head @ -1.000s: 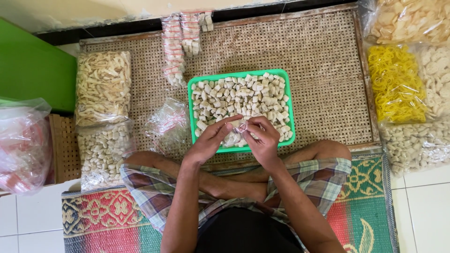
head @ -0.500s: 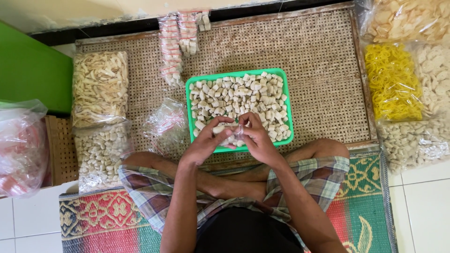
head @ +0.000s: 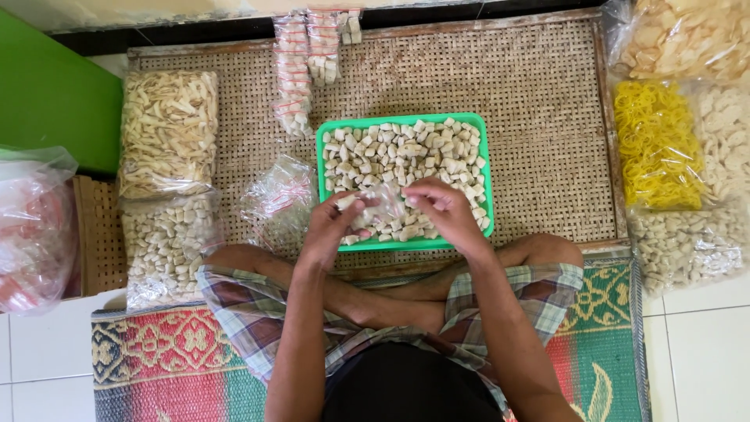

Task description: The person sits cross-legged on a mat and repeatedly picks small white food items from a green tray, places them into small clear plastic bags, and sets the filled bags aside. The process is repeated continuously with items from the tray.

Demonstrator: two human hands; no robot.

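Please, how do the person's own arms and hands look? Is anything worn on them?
Both arms are bare up to the frame edge: no sleeves show. The left hand and the right hand have no gloves; I see no ring, watch or bracelet. Lower down, the person wears checked shorts and a dark top.

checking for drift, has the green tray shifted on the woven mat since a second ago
No. The green tray sits in the same spot on the woven mat, its top left corner just below the strip of small packets, as before.
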